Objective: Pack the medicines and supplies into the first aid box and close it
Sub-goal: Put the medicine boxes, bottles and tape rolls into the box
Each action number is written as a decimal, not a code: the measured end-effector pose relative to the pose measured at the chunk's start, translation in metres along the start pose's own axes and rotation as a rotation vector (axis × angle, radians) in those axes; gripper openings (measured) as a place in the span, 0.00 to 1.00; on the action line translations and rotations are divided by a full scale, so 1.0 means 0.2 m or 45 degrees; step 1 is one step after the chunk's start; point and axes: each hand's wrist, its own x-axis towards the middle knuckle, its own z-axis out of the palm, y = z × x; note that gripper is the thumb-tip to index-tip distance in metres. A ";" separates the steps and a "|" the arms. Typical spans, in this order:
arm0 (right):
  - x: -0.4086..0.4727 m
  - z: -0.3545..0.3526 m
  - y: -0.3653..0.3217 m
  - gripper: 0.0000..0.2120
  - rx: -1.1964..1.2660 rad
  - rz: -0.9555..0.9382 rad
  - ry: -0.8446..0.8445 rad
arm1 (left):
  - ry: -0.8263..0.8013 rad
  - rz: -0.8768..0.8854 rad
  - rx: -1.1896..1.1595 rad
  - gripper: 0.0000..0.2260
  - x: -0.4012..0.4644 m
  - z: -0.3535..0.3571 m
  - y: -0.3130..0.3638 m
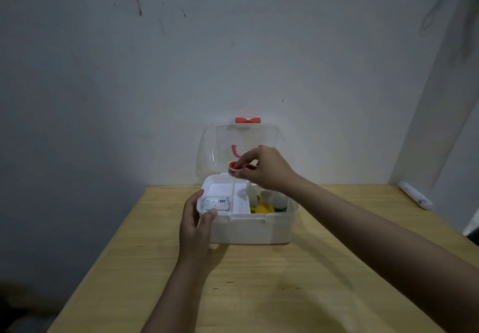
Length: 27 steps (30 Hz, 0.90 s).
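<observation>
One small red-and-white round roll (234,169) pinched in right hand (264,169) above white inner tray (220,190) | translucent white plastic first aid box (248,229) on light wooden table (285,280), clear lid (237,148) upright | left hand (194,226) grips tray's left edge

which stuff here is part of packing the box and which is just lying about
Part of the job: first aid box, its open lid, white tray, small red item pinched by the right hand, left hand holding the tray.
Lying about: white tube by the wall.
</observation>
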 end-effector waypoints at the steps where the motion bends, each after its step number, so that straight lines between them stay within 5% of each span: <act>1: 0.03 0.07 -0.02 0.12 -0.038 0.005 -0.040 | -0.014 0.002 -0.009 0.22 -0.01 0.00 0.01; 11: 0.15 0.36 -0.07 0.10 -0.270 0.072 -0.180 | -0.083 -0.021 0.004 0.21 0.00 -0.03 0.01; 17: 0.14 0.31 -0.06 0.19 -0.132 0.124 -0.173 | -0.077 -0.025 -0.005 0.19 0.00 -0.03 0.00; 27: 0.13 0.22 -0.04 0.14 0.010 0.109 -0.255 | -0.054 -0.080 -0.023 0.19 -0.01 -0.01 0.02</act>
